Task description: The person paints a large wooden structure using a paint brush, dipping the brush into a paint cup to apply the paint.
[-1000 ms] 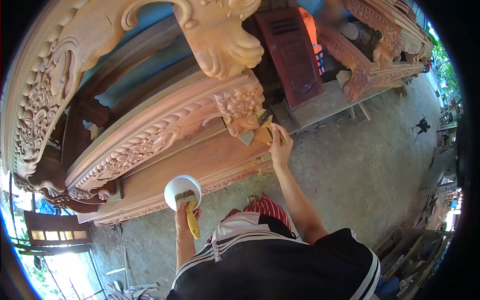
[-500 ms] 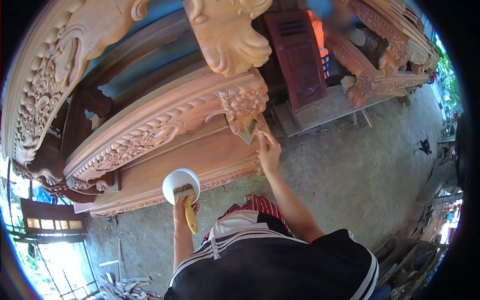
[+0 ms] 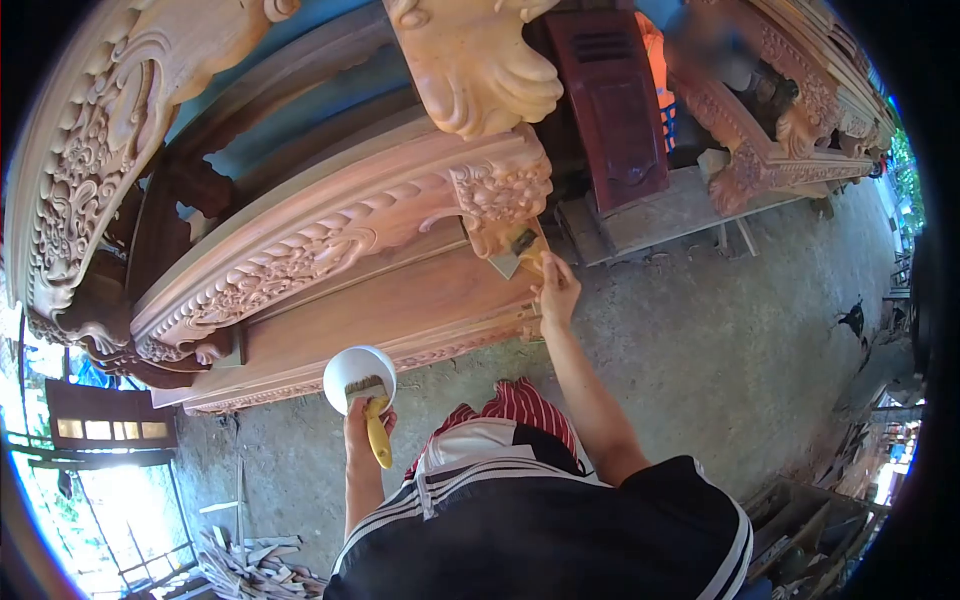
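Note:
My left hand (image 3: 362, 420) grips a white bowl (image 3: 345, 372) together with a wide brush with a yellow handle (image 3: 378, 435); that brush's bristles lie over the bowl's opening. My right hand (image 3: 558, 290) is closed on a smaller brush (image 3: 532, 252). Its dark bristles are at the leg below the carved corner of a reddish wooden frame (image 3: 400, 175). A flat wooden board (image 3: 400, 300) with a carved edge extends beneath that frame. Whether the bristles touch the wood is hard to tell.
Another carved piece (image 3: 475, 75) overhangs the frame. A dark red panel (image 3: 612, 120) leans behind a low plank platform (image 3: 670, 208). More carved furniture (image 3: 770, 165) is at the upper right, near a blurred person. Wood scraps (image 3: 255, 565) lie on the concrete floor (image 3: 700, 350).
My right hand has moved slightly right in view, and the smaller brush is tilted differently at the leg. The furniture has shifted a little in view. My left hand keeps its hold.

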A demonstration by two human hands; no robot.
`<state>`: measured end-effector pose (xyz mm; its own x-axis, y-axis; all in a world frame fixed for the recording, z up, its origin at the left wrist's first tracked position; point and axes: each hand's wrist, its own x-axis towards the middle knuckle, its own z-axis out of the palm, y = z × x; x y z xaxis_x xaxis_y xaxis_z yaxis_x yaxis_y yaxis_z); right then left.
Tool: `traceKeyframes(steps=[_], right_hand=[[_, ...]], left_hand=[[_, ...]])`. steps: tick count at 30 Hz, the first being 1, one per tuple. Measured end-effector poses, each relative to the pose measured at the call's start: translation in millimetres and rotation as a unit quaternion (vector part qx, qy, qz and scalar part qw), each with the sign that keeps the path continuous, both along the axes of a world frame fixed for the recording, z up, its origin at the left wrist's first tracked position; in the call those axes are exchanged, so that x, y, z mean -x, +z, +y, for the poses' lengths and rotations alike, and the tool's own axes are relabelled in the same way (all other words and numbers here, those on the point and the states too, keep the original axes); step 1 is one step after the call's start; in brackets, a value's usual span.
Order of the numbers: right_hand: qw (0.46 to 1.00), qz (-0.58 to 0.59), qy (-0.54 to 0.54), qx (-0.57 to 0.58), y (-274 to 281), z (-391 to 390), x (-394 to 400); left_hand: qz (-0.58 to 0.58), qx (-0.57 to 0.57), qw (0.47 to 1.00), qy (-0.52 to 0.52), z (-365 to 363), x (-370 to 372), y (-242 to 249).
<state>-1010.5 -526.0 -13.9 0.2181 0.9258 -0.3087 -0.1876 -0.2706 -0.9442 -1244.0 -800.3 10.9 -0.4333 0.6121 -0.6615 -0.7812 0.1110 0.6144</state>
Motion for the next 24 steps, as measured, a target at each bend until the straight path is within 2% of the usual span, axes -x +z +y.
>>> traceKeyframes(steps=[2, 3, 4, 6, 7, 8, 10, 12, 14, 16, 17, 19, 20, 22, 24], right_hand=[[0.982, 0.185, 0.028, -0.029, 9.4, 2.4, -6.0], [0.962, 0.272, 0.025, -0.010, -4.9, 5.7, -5.1], [0.962, 0.271, 0.020, -0.011, -21.4, 8.8, -3.4], [0.990, 0.126, -0.019, 0.059, -58.2, 15.7, 3.0], [0.982, 0.158, -0.029, 0.100, -70.7, 15.1, -1.2], [0.981, 0.163, -0.026, 0.100, -57.8, 9.3, 5.3], [0.976, 0.210, 0.045, 0.045, -29.0, -1.1, 16.7], [0.976, 0.206, 0.071, 0.031, -14.8, -5.7, 26.8], [0.973, 0.206, 0.104, 0.015, -31.4, -2.4, 26.7], [0.993, -0.024, -0.030, 0.108, -87.9, 21.4, 20.2], [0.994, -0.017, -0.024, 0.102, -82.4, 26.7, 14.6], [0.996, 0.047, -0.071, -0.013, -56.6, 22.4, -6.6], [0.997, 0.042, -0.066, -0.012, -34.3, 19.6, -11.9], [0.994, 0.072, 0.038, -0.066, 2.1, 17.8, -20.5], [0.994, 0.055, 0.056, -0.079, -34.1, 39.7, -33.3]], left_hand=[[0.009, 0.021, 1.000, -0.005, 2.9, 0.7, 1.8], [0.016, 0.037, 0.999, -0.016, 5.2, -0.2, 1.7], [0.016, 0.037, 0.999, -0.021, 8.9, -0.9, 1.8], [-0.005, 0.030, 0.999, -0.024, 13.3, -1.4, 3.3], [-0.003, 0.030, 0.999, -0.022, 13.6, -3.3, 5.0], [-0.002, 0.015, 1.000, -0.024, 15.2, -4.9, 7.9], [0.002, 0.001, 1.000, -0.026, 19.7, 3.5, 11.7], [-0.001, 0.016, 1.000, -0.022, 20.0, 4.5, 4.9], [-0.005, 0.034, 0.999, -0.013, 20.0, -2.1, 12.3], [0.019, 0.007, 0.999, -0.024, 19.5, -1.5, 16.9], [0.028, 0.001, 1.000, -0.012, 20.0, -4.9, 24.1], [0.044, 0.010, 0.999, -0.004, 18.5, 1.9, 21.2], [0.052, 0.026, 0.998, 0.000, 15.5, 0.8, 15.9], [0.037, 0.037, 0.999, 0.014, 11.8, 1.5, 10.2], [-0.021, 0.014, 1.000, 0.017, 10.2, 2.0, 11.5]])
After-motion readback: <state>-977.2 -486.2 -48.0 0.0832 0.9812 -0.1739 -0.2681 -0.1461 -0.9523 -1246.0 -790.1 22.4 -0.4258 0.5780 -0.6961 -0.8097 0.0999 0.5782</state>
